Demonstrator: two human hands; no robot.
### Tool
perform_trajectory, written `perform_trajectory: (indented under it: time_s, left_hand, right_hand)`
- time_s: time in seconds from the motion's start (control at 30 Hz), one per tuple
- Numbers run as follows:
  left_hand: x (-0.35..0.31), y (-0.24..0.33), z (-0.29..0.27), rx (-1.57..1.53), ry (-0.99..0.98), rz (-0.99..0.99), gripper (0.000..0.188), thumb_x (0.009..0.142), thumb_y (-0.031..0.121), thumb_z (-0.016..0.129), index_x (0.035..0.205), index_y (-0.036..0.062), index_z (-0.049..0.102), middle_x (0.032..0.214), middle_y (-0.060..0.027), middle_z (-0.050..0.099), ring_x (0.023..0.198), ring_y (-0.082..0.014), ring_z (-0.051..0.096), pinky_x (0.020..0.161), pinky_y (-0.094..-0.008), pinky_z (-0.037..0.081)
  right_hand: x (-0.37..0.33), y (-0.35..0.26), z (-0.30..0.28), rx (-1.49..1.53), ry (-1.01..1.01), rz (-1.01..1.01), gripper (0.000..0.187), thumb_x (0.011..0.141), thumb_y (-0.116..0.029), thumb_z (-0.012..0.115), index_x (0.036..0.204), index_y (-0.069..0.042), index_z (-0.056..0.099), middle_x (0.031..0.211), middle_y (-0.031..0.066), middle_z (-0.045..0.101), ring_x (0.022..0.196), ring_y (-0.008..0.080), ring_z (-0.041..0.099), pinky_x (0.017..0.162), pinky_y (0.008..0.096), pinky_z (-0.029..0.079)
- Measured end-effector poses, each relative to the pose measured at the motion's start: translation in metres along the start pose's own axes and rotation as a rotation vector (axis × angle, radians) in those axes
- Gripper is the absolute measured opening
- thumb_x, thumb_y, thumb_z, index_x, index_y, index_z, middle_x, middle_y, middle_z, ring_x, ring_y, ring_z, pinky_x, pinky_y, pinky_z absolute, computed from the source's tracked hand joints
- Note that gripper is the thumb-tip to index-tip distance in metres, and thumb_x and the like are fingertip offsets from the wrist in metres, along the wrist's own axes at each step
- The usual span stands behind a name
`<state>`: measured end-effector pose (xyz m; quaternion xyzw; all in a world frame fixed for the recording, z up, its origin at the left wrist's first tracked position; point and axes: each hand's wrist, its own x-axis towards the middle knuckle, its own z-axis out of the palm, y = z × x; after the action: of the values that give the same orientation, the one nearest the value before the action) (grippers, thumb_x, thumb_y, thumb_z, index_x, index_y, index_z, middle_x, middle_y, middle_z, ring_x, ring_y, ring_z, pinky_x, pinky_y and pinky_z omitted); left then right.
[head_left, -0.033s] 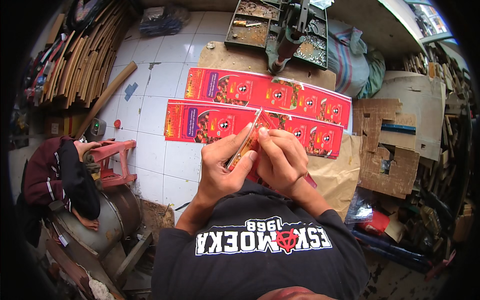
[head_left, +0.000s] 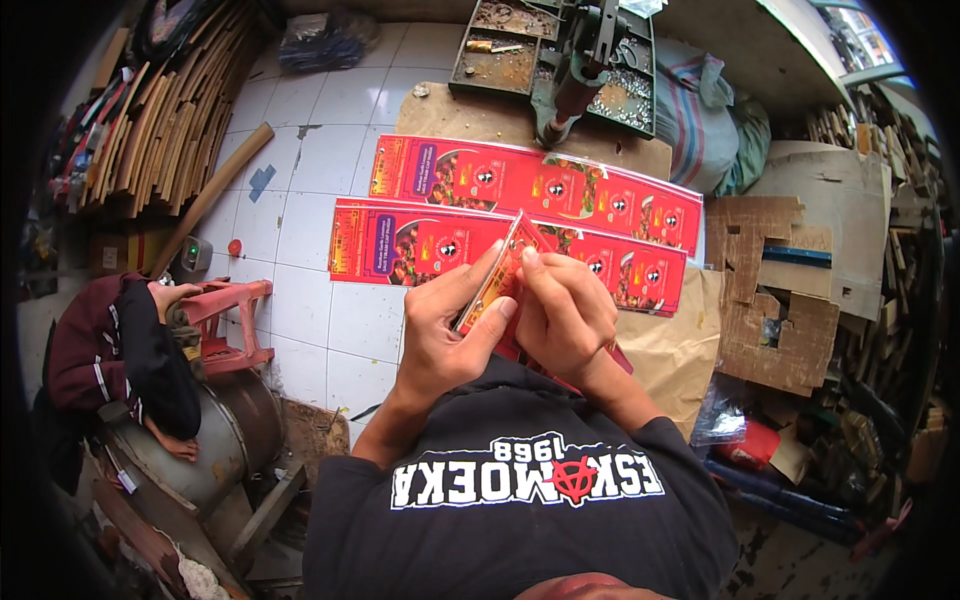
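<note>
A red and yellow printed sheet [head_left: 497, 283] stands on edge in front of my chest, its end tilted away and up to the right. My left hand [head_left: 437, 325] grips its left side, thumb on the face toward me and fingers behind. My right hand [head_left: 570, 315] is closed at the sheet's right side, thumb and forefinger pinched close to its upper part. Most of the sheet's lower part is hidden behind my hands. Beyond them lie two long red printed strips with food pictures, a nearer strip [head_left: 360, 243] and a farther strip [head_left: 520, 185], roughly side by side.
Brown paper [head_left: 690, 335] lies under and right of the strips. A hand press [head_left: 580, 85] stands beyond, beside a compartment tray [head_left: 505, 60] of small metal parts. Left are wood strips [head_left: 150, 120], a red stool [head_left: 225, 320] and another person's arm [head_left: 160, 360]. Cardboard [head_left: 745, 260] stands right.
My right hand and the top of the held sheet have shifted very slightly. The strips have not moved.
</note>
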<state>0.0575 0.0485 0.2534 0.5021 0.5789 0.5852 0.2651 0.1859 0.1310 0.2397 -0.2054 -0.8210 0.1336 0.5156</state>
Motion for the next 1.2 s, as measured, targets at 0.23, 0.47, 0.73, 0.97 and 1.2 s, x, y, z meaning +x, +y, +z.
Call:
perform_trajectory:
  time_s: [0.23,0.47,0.73,0.97,1.2]
  left_hand:
    - [-0.009,-0.003,0.015,-0.331,0.198,-0.316,0.037,0.084,0.001,0.071,0.12,-0.0067,0.063,0.095,-0.0094,0.072,0.079,-0.0099,0.065,0.069,-0.0227,0.051]
    - [-0.013,-0.017,0.013,-0.264,0.29,-0.163,0.036,0.086,0.014,0.075,0.117,-0.0024,0.067,0.089,-0.0078,0.073,0.076,-0.0057,0.063,0.066,-0.0208,0.051]
    - [-0.012,-0.016,0.01,-0.067,0.215,-0.077,0.04,0.092,0.021,0.068,0.125,-0.0015,0.062,0.083,-0.0132,0.073,0.066,-0.0045,0.058,0.058,-0.0228,0.047]
    - [-0.012,-0.012,0.011,-0.049,0.229,-0.053,0.04,0.092,0.019,0.068,0.125,-0.0015,0.062,0.083,-0.0132,0.073,0.068,-0.0054,0.06,0.058,-0.0233,0.048]
    - [-0.018,-0.009,0.008,-0.005,0.205,-0.035,0.038,0.092,0.015,0.068,0.126,-0.0004,0.062,0.082,-0.0153,0.072,0.067,-0.0067,0.061,0.059,-0.0245,0.049]
  right_hand:
    - [0.004,0.003,0.002,0.009,0.089,0.171,0.029,0.077,0.006,0.073,0.105,0.002,0.068,0.08,0.0135,0.068,0.064,0.0216,0.066,0.054,0.0294,0.052]
    - [0.01,-0.004,-0.005,0.265,-0.044,0.148,0.035,0.071,0.008,0.074,0.106,0.002,0.068,0.08,0.0116,0.068,0.067,0.0207,0.068,0.054,0.0283,0.052]
    - [0.012,-0.003,0.0,0.221,-0.005,0.004,0.035,0.07,0.01,0.073,0.104,0.004,0.068,0.077,0.0088,0.064,0.068,0.0223,0.068,0.054,0.0296,0.053]
    - [0.011,-0.005,0.001,0.198,0.018,-0.032,0.035,0.069,0.011,0.072,0.103,0.004,0.068,0.079,0.0089,0.065,0.069,0.0239,0.069,0.056,0.0299,0.055]
    - [0.008,-0.006,0.004,0.119,0.028,-0.178,0.036,0.067,0.01,0.07,0.103,0.007,0.068,0.084,0.0102,0.063,0.071,0.0247,0.067,0.059,0.0331,0.056]
